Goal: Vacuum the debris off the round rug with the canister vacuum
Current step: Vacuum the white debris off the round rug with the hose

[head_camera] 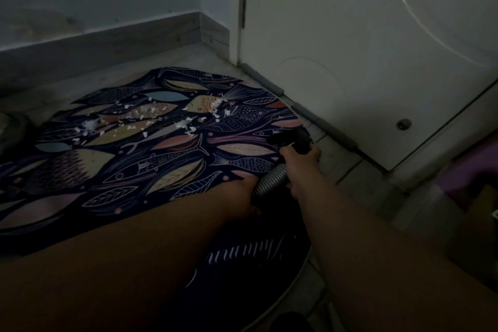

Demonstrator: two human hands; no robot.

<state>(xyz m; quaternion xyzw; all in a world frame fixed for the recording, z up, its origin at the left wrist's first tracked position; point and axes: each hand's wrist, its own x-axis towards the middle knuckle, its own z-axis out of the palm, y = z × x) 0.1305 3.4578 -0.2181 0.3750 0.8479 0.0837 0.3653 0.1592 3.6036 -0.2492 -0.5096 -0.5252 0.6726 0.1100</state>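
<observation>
1. Across the far middle of the dark, round, fish-and-leaf patterned rug [107, 170], white shredded debris [151, 116] lies scattered, with none of it under the nozzle
2. Near the rug's right edge, the left hand [241, 197] curls round the lower stretch of the grey ribbed vacuum hose [270, 179]
3. Just right of it, the right hand [300, 160] is clamped on the black nozzle end [289, 140], low over the rug's right rim and well apart from the debris
4. Further right stands a white door [350, 48]
5. The step in hand looks like lining up the nozzle: cleaning seems barely begun
6. The next move calls for carrying the nozzle leftward to the debris, mouth close to the pile, while the left hand feeds hose
</observation>
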